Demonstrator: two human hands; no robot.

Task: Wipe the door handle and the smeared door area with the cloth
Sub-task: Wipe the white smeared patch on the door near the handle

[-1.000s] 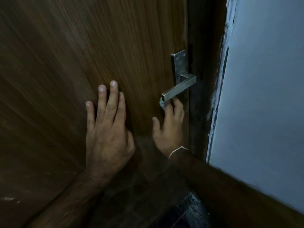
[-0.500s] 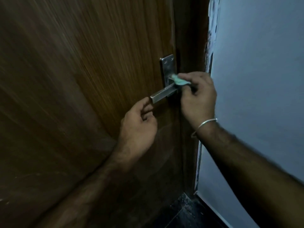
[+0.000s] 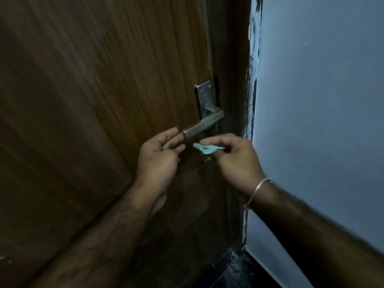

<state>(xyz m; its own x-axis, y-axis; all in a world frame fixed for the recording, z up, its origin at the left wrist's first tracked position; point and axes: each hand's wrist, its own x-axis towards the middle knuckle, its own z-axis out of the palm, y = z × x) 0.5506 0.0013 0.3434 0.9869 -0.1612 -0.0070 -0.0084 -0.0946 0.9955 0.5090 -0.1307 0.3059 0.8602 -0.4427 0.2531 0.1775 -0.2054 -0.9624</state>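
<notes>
A square steel lever handle (image 3: 202,124) on a tall back plate sticks out from the brown wooden door (image 3: 104,100) near its right edge. My left hand (image 3: 159,156) is cupped just below the lever's free end, with the fingertips touching that end and nothing gripped. My right hand (image 3: 234,161), with a metal bangle on the wrist, pinches a small pale green cloth (image 3: 205,148) between thumb and fingers. The cloth hangs just under the lever, apart from it.
The dark door frame (image 3: 232,80) runs beside the handle, with chipped paint along its edge. A pale grey wall (image 3: 322,100) fills the right side. Dark floor (image 3: 228,271) shows at the bottom.
My right hand has dropped with the cloth from the base of the lever to below it. My left hand has stayed near the lever's tip, fingers now opened.
</notes>
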